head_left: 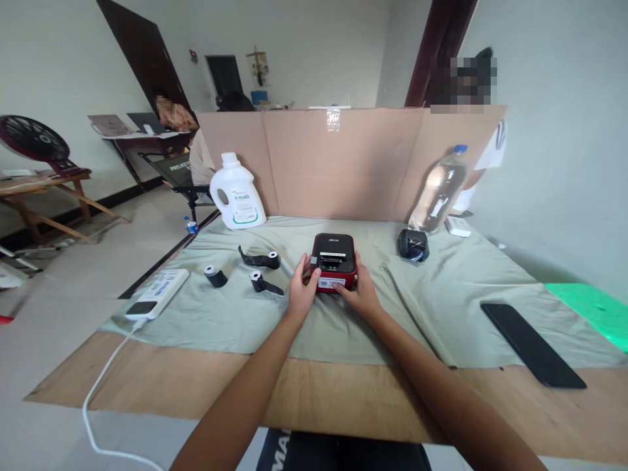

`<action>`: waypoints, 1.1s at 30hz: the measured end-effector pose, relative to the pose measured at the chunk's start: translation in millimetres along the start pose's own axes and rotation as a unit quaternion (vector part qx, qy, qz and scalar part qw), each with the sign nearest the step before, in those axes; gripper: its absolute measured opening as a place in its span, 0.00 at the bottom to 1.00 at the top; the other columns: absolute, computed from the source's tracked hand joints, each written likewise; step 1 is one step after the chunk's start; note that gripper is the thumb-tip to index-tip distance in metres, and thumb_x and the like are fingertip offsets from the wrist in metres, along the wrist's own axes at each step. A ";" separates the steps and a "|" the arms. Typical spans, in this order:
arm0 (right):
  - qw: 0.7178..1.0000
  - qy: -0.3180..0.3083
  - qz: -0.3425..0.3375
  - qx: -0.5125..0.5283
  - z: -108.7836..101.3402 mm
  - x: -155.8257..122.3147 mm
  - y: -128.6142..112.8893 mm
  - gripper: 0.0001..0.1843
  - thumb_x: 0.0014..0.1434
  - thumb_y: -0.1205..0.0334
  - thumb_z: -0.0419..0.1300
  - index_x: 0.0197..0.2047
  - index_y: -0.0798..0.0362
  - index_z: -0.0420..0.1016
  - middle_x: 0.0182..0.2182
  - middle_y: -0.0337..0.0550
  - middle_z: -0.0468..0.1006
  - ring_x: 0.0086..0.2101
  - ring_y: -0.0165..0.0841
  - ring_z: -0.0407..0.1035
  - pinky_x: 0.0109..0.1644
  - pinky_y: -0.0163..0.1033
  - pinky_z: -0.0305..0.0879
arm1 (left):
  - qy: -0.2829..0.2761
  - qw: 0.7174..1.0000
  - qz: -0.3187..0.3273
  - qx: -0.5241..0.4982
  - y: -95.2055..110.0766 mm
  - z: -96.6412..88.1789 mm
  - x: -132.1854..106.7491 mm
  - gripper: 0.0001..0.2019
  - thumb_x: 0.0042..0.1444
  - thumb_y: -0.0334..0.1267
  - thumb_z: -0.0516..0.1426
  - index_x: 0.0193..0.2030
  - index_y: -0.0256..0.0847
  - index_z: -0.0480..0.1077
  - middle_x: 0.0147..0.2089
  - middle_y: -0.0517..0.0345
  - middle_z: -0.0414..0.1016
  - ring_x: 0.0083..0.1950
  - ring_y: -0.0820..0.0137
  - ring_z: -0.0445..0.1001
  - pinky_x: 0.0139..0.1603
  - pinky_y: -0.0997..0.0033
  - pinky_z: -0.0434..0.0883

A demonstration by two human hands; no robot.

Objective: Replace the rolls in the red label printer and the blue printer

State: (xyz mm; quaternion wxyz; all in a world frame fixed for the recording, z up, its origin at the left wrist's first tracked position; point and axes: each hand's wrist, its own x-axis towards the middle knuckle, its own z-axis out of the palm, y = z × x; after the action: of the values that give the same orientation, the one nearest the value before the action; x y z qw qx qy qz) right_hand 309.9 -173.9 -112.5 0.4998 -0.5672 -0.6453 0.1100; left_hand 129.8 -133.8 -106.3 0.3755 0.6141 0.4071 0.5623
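Note:
Between my two hands is a small black and red label printer (333,252), a strip of white showing across the slot in its top and a white sticker on its near side. My left hand (301,288) grips its left side, thumb at the front corner. On the opposite side, my right hand (364,288) has its fingers along the edge and its thumb on the sticker. To the left lie several small black rolls with white cores: one roll (216,277) stands apart, while another roll (265,259) and a nearer roll (265,284) trail loose black tails.
A cardboard screen (343,167) closes off the back, with a white jug (238,196) and a clear bottle (439,190) before it. A dark wrapped object (413,245) and a phone (532,343) lie right; a white power bank (157,294) with cable lies left. People are beyond.

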 end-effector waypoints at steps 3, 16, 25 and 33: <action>1.000 -0.002 0.010 0.017 -0.1 0.0 0.3 0.56 0.53 0.50 0.69 0.76 0.49 0.42 0.57 0.56 0.68 0.55 0.49 0.67 0.57 0.55 0.69 | -0.016 0.999 0.032 0.024 -1.0 -1.2 1.6 0.28 0.65 0.49 0.54 0.69 0.43 0.62 0.69 0.47 0.65 0.68 0.62 0.66 0.66 0.64 0.67; 0.999 0.002 0.003 0.038 3.7 -0.1 11.2 0.57 0.53 0.50 0.70 0.76 0.44 0.41 0.56 0.53 0.67 0.54 0.48 0.67 0.55 0.54 0.71 | -0.024 0.994 0.094 0.039 -8.1 -2.9 6.6 0.18 0.66 0.45 0.53 0.60 0.43 0.67 0.60 0.48 0.69 0.63 0.62 0.68 0.65 0.59 0.66; 1.000 0.002 0.004 0.027 1.8 0.7 10.4 0.57 0.53 0.50 0.70 0.76 0.44 0.41 0.55 0.52 0.68 0.53 0.48 0.67 0.57 0.55 0.69 | -0.025 0.996 0.078 0.034 -12.5 -2.3 6.5 0.21 0.66 0.47 0.54 0.63 0.44 0.66 0.62 0.48 0.68 0.64 0.61 0.68 0.64 0.59 0.67; 0.999 -0.008 0.005 0.046 3.2 2.0 15.2 0.58 0.52 0.48 0.70 0.76 0.45 0.40 0.54 0.53 0.67 0.52 0.49 0.68 0.55 0.57 0.71 | -0.052 0.998 0.034 0.016 -11.3 -6.5 7.2 0.22 0.65 0.46 0.55 0.63 0.43 0.65 0.64 0.47 0.68 0.63 0.59 0.70 0.64 0.56 0.68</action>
State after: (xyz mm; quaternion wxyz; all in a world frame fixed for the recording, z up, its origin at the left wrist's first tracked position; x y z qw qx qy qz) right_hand 317.1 -165.8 -123.8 0.5195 -0.5462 -0.6407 0.1461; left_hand 122.7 -122.8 -113.4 0.3669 0.6621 0.3750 0.5352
